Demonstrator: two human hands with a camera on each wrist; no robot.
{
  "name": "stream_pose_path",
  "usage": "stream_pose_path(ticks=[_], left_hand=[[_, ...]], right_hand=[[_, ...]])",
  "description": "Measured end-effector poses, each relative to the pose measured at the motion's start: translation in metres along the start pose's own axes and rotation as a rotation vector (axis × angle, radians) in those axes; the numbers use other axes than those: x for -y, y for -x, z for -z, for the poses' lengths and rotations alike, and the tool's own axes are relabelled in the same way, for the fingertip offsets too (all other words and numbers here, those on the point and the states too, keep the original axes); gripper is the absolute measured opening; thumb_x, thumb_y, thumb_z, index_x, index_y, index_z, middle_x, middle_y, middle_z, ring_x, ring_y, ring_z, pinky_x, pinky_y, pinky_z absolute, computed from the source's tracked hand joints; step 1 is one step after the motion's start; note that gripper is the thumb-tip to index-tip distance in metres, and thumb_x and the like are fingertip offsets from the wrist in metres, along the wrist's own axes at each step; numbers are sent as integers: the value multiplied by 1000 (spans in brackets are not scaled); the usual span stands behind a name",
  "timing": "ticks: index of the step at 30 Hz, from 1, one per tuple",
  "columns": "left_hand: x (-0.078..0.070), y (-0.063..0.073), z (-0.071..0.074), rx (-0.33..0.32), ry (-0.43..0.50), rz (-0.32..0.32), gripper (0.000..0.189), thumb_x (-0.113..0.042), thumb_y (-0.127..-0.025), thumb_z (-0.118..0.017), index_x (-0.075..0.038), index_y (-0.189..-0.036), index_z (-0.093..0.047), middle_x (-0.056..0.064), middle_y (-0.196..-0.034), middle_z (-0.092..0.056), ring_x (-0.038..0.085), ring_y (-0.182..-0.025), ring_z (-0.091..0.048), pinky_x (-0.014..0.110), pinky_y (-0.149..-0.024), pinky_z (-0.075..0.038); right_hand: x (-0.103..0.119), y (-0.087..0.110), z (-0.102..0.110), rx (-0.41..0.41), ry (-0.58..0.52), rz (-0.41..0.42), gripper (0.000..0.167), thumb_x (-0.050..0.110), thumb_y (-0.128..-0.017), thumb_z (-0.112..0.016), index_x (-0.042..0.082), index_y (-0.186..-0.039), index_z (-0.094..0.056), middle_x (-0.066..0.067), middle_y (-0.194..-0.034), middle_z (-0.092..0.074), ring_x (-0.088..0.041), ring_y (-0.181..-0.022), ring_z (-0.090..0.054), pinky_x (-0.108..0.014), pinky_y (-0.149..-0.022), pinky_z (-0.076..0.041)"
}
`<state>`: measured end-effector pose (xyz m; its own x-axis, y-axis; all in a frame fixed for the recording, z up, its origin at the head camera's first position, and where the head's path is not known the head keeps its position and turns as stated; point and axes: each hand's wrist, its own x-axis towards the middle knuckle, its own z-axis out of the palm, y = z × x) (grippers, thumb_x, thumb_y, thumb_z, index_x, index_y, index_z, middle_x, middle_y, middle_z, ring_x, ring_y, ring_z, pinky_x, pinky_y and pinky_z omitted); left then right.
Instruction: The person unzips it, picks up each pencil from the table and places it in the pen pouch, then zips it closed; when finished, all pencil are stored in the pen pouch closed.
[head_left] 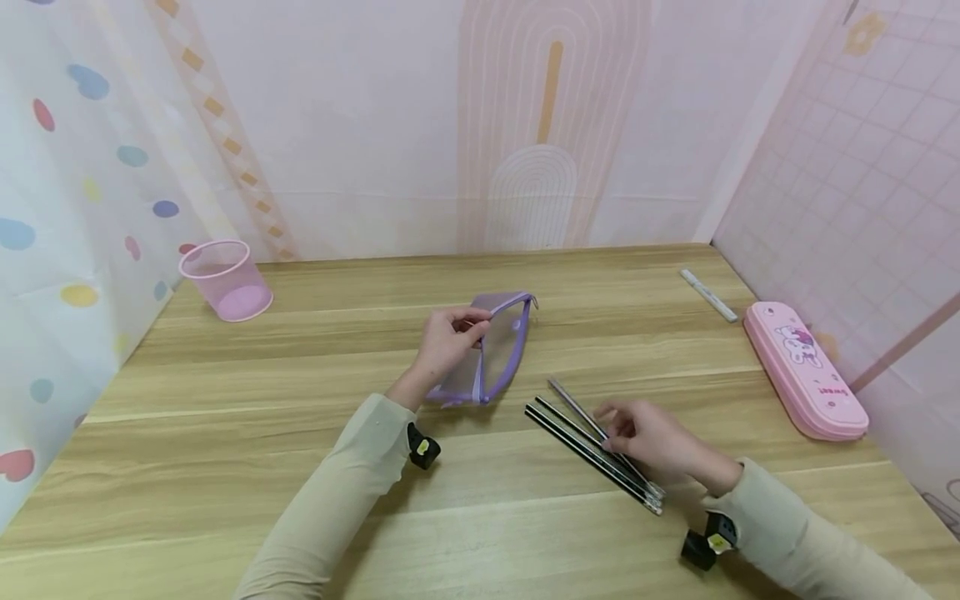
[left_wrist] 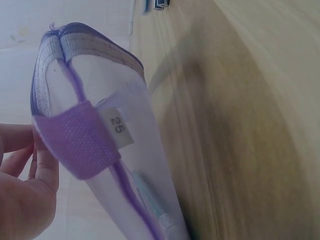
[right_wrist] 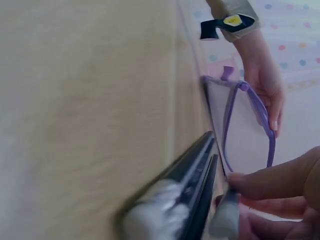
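Observation:
My left hand (head_left: 448, 340) pinches the upper rim of a see-through pouch (head_left: 504, 346) with purple edging, which stands with its mouth facing right. In the left wrist view, a purple tab and a small "25" label show on the pouch (left_wrist: 135, 85). A pale teal slim thing (left_wrist: 150, 197) shows through its side. My right hand (head_left: 654, 433) pinches a slim grey pencil (head_left: 576, 406) between thumb and fingers. Beside it, black pencils (head_left: 577, 447) with clear, shiny ends lie close together on the table, slanting toward the pouch.
A pink mesh pen cup (head_left: 234, 287) stands at the back left. At the right lie a white pen (head_left: 708, 296) and a pink pencil case (head_left: 806, 371) with a cartoon animal. Patterned cloth hangs behind and along both sides of the wooden table (head_left: 225, 467).

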<state>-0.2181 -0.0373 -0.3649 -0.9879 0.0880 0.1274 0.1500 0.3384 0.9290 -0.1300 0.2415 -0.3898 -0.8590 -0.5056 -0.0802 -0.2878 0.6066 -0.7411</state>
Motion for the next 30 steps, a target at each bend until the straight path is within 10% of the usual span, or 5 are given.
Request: stream_pose_path(ticks=[9, 19, 30], left_hand=[[-5, -3, 3, -7, 14, 11, 20, -6, -84, -58, 2, -101, -64, 22, -97, -62, 7, -66, -55, 33, -69, -56], [-4, -4, 6, -41, 30, 35, 21, -7, -84, -59, 2, -102, -64, 18, -94, -63, 6, -62, -54, 40, -72, -55], [-7, -3, 3, -37, 0, 3, 18, -8, -84, -59, -1, -99, -66, 17, -94, -64, 5, -64, -55, 19, -60, -53]], right_hand=[[15, -41, 18, -265, -181, -6, 42, 5, -83, -59, 1, -124, -49, -24, -92, -63, -11, -69, -60, -29, -64, -56], [47, -81, 6, -175, -462, -88, 43, 4, -84, -57, 0, -126, -47, -28, -101, -58, -7, -69, -59, -35, -76, -55], [60, -118, -12, -162, -554, -193, 43, 1, -83, -56, -3, -125, -46, -22, -94, -60, -9, -63, -60, -42, -83, -52]])
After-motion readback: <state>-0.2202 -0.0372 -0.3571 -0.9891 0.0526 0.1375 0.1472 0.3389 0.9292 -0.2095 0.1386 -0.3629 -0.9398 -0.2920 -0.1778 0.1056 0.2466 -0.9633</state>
